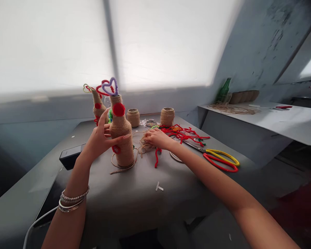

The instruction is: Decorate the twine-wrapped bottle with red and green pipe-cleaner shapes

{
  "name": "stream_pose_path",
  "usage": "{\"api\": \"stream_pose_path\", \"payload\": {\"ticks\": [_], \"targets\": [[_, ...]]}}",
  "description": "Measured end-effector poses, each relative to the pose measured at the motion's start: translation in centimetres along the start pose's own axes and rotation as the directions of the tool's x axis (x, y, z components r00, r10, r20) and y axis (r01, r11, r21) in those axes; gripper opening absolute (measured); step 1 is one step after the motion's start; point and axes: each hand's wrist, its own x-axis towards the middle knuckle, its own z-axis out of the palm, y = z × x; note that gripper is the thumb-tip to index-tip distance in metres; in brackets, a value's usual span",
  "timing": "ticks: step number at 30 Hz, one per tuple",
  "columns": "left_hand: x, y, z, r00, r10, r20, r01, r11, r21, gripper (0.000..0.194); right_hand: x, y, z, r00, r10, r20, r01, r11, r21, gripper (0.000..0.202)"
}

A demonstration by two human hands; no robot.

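Observation:
My left hand (pixel 100 136) is wrapped around the side of a twine-covered bottle (pixel 121 128) that stands upright on the grey table. The bottle bears a red pom-pom (pixel 118 109) on its neck, and a purple heart of fuzzy wire (pixel 110 86) rises from its mouth. Farther right, my right hand (pixel 155 137) reaches down at a loose tangle of twine (pixel 144 147), its fingers closed together; what lies in them is hidden. A strand of twine (pixel 116 171) curls around the bottle's base. Red fuzzy stems (pixel 181 132) lie just beyond my right hand.
Behind stand a second decorated bottle (pixel 97 103) and two twine-wrapped jars (pixel 133 118). Scissors with red and yellow handles (pixel 220 159) lie at the right. A dark box (pixel 69 155) is at the left. A side table (pixel 264 121) holds a green bottle (pixel 224 90).

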Motion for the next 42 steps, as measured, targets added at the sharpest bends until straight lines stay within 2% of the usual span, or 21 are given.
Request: {"api": "stream_pose_path", "payload": {"ticks": [3,6,8,9,10,11,13,14,16,19,21,25,27,29,31,32,34,36,37,39,42], "targets": [[-0.1,0.1,0.0,1.0,-0.009,0.003,0.009,1.0,-0.018,0.11,-0.5,0.6,-0.4,0.998,0.046,-0.05,-0.043,0.997,0.071,0.031],[-0.2,0.3,0.0,1.0,-0.011,-0.01,0.011,0.999,-0.03,0.11,-2.1,1.9,-2.3,0.971,0.197,-0.134,-0.174,0.971,0.165,0.033],[-0.2,0.3,0.0,1.0,-0.011,-0.013,0.011,1.0,-0.029,0.112,-3.7,3.3,-3.9,0.941,0.309,-0.136,-0.271,0.932,0.241,0.035],[-0.2,0.3,0.0,1.0,-0.011,-0.011,0.011,1.0,-0.027,0.112,-4.7,4.1,-4.5,0.93,0.357,-0.084,-0.325,0.908,0.266,0.036],[-0.2,0.3,0.0,1.0,-0.01,-0.007,0.01,1.0,-0.024,0.113,-5.6,4.9,-5.0,0.915,0.403,0.023,-0.392,0.875,0.284,0.036],[-0.2,0.3,0.0,1.0,-0.005,-0.004,0.005,1.0,-0.022,0.113,-6.5,5.8,-5.2,0.875,0.458,0.156,-0.484,0.83,0.279,0.036],[-0.2,0.3,0.0,1.0,0.015,-0.005,-0.015,1.0,-0.016,0.112,-8.0,7.2,-5.1,0.745,0.562,0.36,-0.644,0.747,0.167,0.034],[-0.2,0.2,0.0,1.0,0.026,-0.006,-0.026,1.0,-0.01,0.111,-8.5,7.9,-4.8,0.706,0.591,0.39,-0.679,0.721,0.139,0.033],[-0.2,0.1,-0.1,0.999,0.034,-0.006,-0.034,0.999,0.015,0.111,-9.3,8.7,-4.2,0.682,0.621,0.386,-0.712,0.684,0.158,0.036],[-0.2,-0.1,-0.2,1.0,0.003,-0.002,-0.002,0.997,0.073,0.11,-9.9,8.7,-4.3,0.717,0.625,0.309,-0.695,0.679,0.237,0.041],[-0.3,-0.2,-0.3,1.0,-0.017,0.004,0.017,0.995,0.099,0.11,-10.1,7.7,-5.1,0.754,0.614,0.234,-0.657,0.708,0.259,0.04],[-0.2,-0.1,-0.4,1.0,0.017,-0.005,-0.017,0.994,0.111,0.105,-10.2,3.1,-7.4,0.819,0.558,0.133,-0.569,0.763,0.307,0.041],[-0.1,0.0,-0.5,0.999,0.027,-0.042,-0.022,0.991,0.133,0.09,-10.1,-0.2,-8.0,0.891,0.415,0.185,-0.454,0.802,0.387,0.042],[0.0,-0.1,-0.6,0.989,0.047,-0.138,-0.025,0.986,0.164,0.073,-10.1,-3.5,-7.8,0.942,0.224,0.25,-0.321,0.819,0.475,0.042],[0.1,-0.2,-0.6,0.943,0.129,-0.307,-0.065,0.975,0.21,0.063,-10.0,-6.3,-7.0,0.971,0.085,0.225,-0.19,0.846,0.498,0.045],[0.1,-0.3,-0.6,0.896,0.193,-0.401,-0.103,0.966,0.235,0.062,-10.0,-7.3,-6.4,0.98,0.029,0.196,-0.122,0.868,0.48,0.047],[0.1,-0.4,-0.6,0.772,0.318,-0.55,-0.186,0.941,0.284,0.058,-9.9,-8.6,-5.2,0.987,-0.044,0.152,-0.027,0.899,0.437,0.05],[0.1,-0.3,-0.5,0.664,0.393,-0.637,-0.242,0.918,0.314,0.05,-9.8,-9.0,-4.2,0.985,-0.109,0.131,0.047,0.913,0.405,0.049],[0.1,-0.2,-0.4,0.63,0.406,-0.662,-0.254,0.913,0.319,0.044,-9.7,-9.0,-3.9,0.982,-0.143,0.125,0.083,0.916,0.393,0.048],[0.1,0.1,-0.3,0.586,0.424,-0.69,-0.274,0.906,0.324,0.034,-9.7,-8.9,-3.6,0.972,-0.205,0.114,0.151,0.918,0.368,0.044],[0.1,0.2,-0.1,0.578,0.44,-0.687,-0.307,0.897,0.317,0.026,-9.7,-8.8,-3.9,0.961,-0.258,0.1,0.208,0.912,0.352,0.038]]}}
